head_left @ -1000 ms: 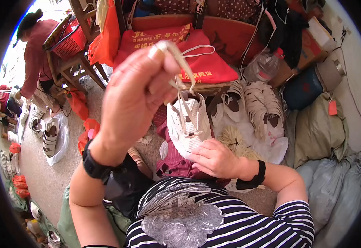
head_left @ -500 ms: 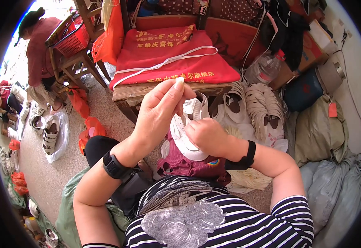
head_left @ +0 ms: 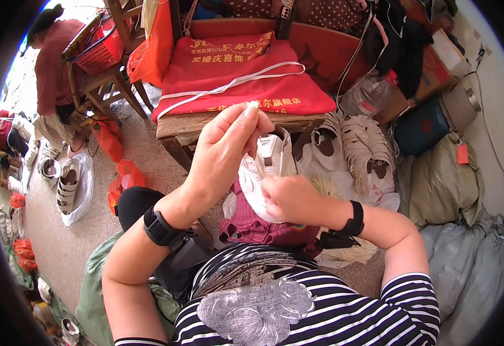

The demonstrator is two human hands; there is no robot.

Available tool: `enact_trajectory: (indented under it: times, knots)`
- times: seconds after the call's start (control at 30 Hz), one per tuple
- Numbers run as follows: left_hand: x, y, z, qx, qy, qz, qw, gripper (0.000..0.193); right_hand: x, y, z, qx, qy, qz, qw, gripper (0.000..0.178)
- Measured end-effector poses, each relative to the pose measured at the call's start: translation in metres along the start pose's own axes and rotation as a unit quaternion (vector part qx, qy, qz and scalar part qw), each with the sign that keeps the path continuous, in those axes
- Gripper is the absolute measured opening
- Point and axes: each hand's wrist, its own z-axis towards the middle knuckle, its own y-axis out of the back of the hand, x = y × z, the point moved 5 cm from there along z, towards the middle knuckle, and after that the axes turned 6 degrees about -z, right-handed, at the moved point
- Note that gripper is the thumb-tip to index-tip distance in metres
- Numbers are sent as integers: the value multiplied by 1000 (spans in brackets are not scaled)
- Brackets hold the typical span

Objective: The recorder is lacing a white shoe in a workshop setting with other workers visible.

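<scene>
A white sneaker (head_left: 271, 161) rests on my lap over a maroon cloth (head_left: 256, 228), toe pointing away from me. My left hand (head_left: 226, 147) is raised just above it, fingers pinched on the end of a white shoelace (head_left: 251, 106). My right hand (head_left: 289, 197) grips the near side of the sneaker, fingertips at the lace area. Both wrists wear black bands.
A wooden bench (head_left: 229, 124) with a red bag (head_left: 243, 78) stands ahead. White shoes (head_left: 356, 150) are stacked to the right, beside grey-green sacks (head_left: 454, 190). Another person (head_left: 47, 69) bends over at the far left near a chair with a red basket (head_left: 99, 55).
My left hand came down from high near the camera to just above the sneaker, still pinching the lace. My right hand shifted up to the lace area.
</scene>
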Motion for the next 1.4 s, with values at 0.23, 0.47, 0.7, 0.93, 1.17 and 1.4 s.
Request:
enact_trajectory:
  times: [0.23,0.47,0.7,0.93,1.17,1.4]
  knots:
    - [-25,-18,5,28,-31,-7,999,30,-5,-10,4,-160,20,-45,986,20]
    - [-71,-37,-6,65,-56,-97,992,28,-1,-14,-19,-348,48,-50,935,23]
    - [-57,-17,-2,55,-90,-48,993,30,-31,3,-38,-253,-69,112,958,28]
    - [-37,-16,-1,14,-77,-42,996,28,-31,10,-23,-221,-1,-2,975,21]
    - [-26,-12,-1,9,-55,-53,997,29,-35,2,-18,-219,27,-25,975,19]
    - [-26,-6,1,-37,-47,-47,997,26,-71,-17,-21,-30,-9,332,943,13]
